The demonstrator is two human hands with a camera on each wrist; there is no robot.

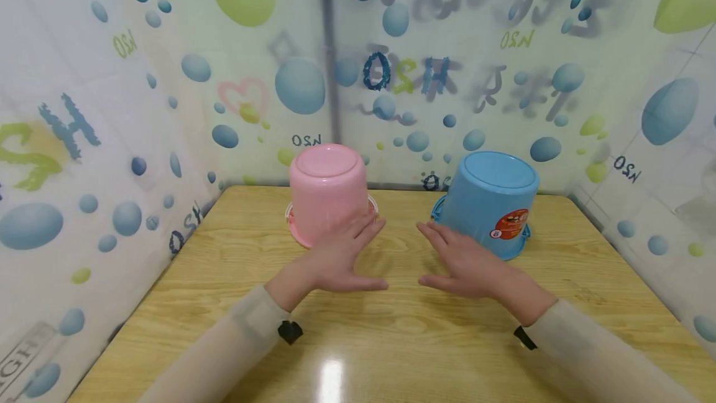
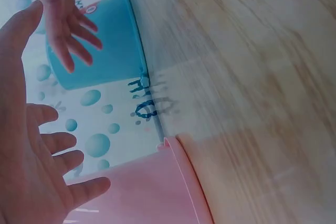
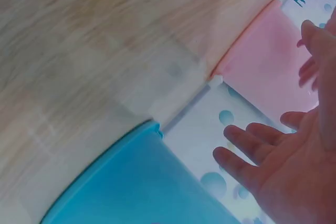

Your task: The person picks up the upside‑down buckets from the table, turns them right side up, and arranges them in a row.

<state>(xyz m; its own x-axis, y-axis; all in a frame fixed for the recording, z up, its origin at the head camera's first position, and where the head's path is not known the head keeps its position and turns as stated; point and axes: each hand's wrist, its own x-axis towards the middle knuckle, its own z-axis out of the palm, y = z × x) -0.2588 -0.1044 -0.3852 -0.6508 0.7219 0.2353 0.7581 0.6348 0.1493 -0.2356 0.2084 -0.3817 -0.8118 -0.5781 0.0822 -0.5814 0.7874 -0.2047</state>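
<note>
"So, how does your wood-grain table [image 1: 403,341] sit for room?"
"You have a gap between the pink bucket [image 1: 327,194] and blue bucket [image 1: 489,198], both near its far edge."
"Contents?"
"Hidden; both stand upside down. The pink one is just ahead of your left hand [image 1: 339,260], the blue ahead of your right hand [image 1: 471,264]."
"Your grip?"
"Both hands: fingers [image 3: 247,142] extended, loosely spread."
</note>
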